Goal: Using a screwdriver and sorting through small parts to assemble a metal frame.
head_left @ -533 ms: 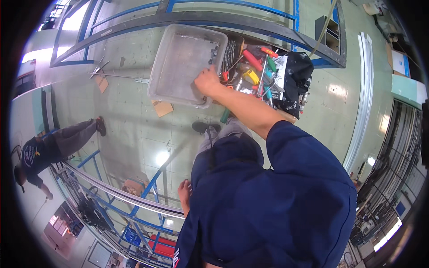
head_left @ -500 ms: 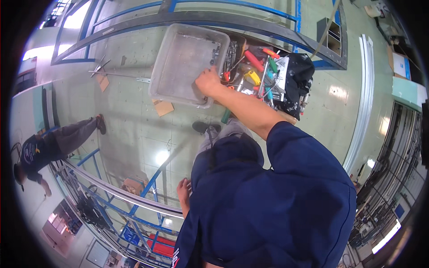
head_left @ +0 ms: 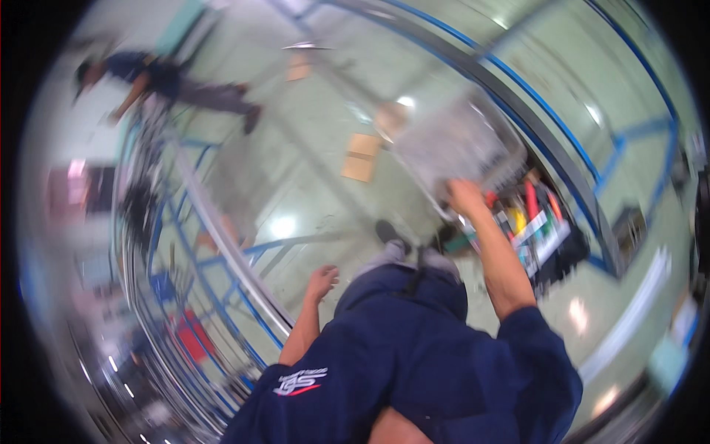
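Observation:
A translucent plastic bin rests on the floor ahead and to the right, its inside smeared by motion. My right hand is at the bin's near side, its fingers curled closed; what they hold, if anything, is hidden by blur. Just right of that hand lie hand tools, among them a red handle and a yellow item, with a black bag beyond them. My left hand hangs by my left side, fingers loosely apart and holding nothing.
A metal frame with blue bars runs behind the bin. Another blue rack stands close on my left. Flat cardboard lies on the floor. Another person is at the far left. A long pale strip lies at right.
My view has swung left, so the bin and tools appear farther right. My left hand has come out further from my side. My right hand remains at the bin's near side.

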Demonstrator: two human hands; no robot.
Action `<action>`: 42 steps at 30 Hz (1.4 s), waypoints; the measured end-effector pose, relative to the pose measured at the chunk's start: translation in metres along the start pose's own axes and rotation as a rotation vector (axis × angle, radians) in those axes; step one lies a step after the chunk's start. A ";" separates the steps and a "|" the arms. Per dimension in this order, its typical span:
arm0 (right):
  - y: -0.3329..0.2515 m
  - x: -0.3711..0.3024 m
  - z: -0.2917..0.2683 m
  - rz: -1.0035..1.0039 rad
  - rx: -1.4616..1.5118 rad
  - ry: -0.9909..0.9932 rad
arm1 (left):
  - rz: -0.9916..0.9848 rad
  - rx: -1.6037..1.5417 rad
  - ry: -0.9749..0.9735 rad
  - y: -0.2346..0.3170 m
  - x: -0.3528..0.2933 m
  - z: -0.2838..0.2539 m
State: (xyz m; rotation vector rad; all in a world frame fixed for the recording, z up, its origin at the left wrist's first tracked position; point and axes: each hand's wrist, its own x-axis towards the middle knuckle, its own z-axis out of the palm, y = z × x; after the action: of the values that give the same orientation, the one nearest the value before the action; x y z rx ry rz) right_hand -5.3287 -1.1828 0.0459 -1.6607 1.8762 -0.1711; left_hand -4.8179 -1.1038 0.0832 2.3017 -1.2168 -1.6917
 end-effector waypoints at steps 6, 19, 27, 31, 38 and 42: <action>0.000 -0.010 -0.005 0.004 -0.086 -0.061 | 0.029 0.019 0.118 -0.033 0.006 0.008; 0.011 0.012 0.010 -0.120 -0.005 -0.094 | -0.003 0.004 0.236 -0.079 -0.020 0.026; 0.016 0.012 0.007 -0.130 0.042 -0.061 | -0.029 0.037 0.280 -0.106 -0.045 0.033; 0.010 0.017 0.009 -0.201 -0.009 -0.091 | 0.007 0.028 0.331 -0.101 -0.056 0.027; 0.008 0.028 0.004 -0.259 0.026 -0.157 | 0.265 -0.091 0.631 -0.050 -0.105 -0.011; 0.015 0.033 0.000 -0.253 -0.019 -0.126 | 0.367 -0.120 1.067 -0.006 -0.146 -0.057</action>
State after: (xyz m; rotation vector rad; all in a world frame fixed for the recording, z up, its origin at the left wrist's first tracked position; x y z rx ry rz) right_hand -5.3422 -1.2105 0.0274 -1.8743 1.5767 -0.1483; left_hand -4.7821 -1.0343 0.2190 2.1526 -1.0852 -0.2695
